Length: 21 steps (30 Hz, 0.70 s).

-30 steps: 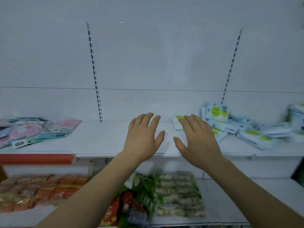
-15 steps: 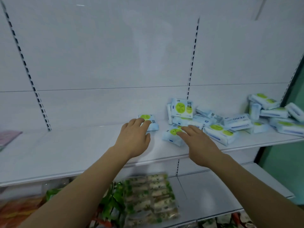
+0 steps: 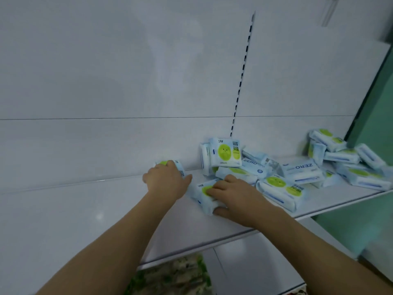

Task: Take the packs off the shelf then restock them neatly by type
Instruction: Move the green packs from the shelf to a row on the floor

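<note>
**Both hands on a pack each, pile lies to the right**

Head view: the left hand (image 3: 168, 184) is on a white-blue pack with green dot (image 3: 177, 167) that lies alone at the back of the white shelf (image 3: 85, 209), near the back wall. The fingers curl over it and hide most of it, so it seems a grasp, but how firm I cannot tell. The pack pokes out to the right and beyond the fingertips; its long axis seems to run front-to-back, approx.

The right hand (image 3: 236, 199) grasps a second pack (image 3: 205, 195), fingers on top over the green dot, thumb under the near edge. This pack lies just left of the hand, its long axis going diagonal from back-left to front-right, and it sits between the two hands.

The relation that matters: the rest of the packs, i.e. the loose pile (image 3: 276, 177), is all to the right of the right hand, touching or nearly touching it. One pack stands upright (image 3: 226, 153) against the wall at the pile's left end. A further heap (image 3: 344, 158) is at the far right, well apart from the left hand. So the right hand is nearer for the pile; the left hand has only its single pack in reach w/o crossing over.

Judgement: the taking-off step is at its start, most packs are not yet lifted.
</note>
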{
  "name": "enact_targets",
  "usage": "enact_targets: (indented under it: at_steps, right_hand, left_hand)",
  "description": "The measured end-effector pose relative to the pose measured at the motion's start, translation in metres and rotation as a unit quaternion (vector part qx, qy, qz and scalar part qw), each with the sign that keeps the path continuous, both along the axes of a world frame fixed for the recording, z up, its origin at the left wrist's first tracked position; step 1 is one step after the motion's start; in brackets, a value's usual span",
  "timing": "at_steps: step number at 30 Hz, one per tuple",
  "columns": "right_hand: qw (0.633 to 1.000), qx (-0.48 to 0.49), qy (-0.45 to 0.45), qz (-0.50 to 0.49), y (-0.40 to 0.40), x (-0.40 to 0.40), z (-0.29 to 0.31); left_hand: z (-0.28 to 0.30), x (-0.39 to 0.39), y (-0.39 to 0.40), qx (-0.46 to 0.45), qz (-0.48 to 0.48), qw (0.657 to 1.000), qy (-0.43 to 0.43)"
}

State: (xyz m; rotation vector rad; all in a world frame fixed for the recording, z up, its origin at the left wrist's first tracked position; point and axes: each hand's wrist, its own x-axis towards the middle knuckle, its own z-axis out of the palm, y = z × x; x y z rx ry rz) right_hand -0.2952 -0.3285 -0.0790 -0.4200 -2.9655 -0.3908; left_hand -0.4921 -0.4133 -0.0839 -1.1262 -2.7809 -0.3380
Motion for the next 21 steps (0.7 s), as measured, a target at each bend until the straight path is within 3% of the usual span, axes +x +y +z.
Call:
enact_targets:
  at_steps: [4, 8, 13, 17, 21]
  right_hand:
    - [1.000, -0.014, 0.003, 0.002, 0.005, -0.011, 0.000]
    - [0.996, -0.086, -0.019, 0.005, 0.011, -0.015, 0.009]
    - [0.987, -0.141, -0.071, -0.023, 0.020, -0.026, 0.025]
    - [0.985, -0.160, -0.059, -0.023, 0.018, -0.041, 0.031]
    - [0.980, -0.191, -0.061, -0.010, 0.012, -0.049, 0.029]
  left_hand:
    - [0.005, -0.008, 0.019, -0.010, 0.022, 0.999, -0.022]
    - [0.005, -0.019, 0.009, -0.058, -0.029, 0.996, -0.056]
    - [0.039, -0.040, -0.037, -0.201, -0.135, 0.962, -0.122]
    - [0.046, -0.044, -0.060, -0.212, -0.200, 0.930, -0.222]
    - [0.037, -0.035, -0.055, -0.205, -0.220, 0.937, -0.177]
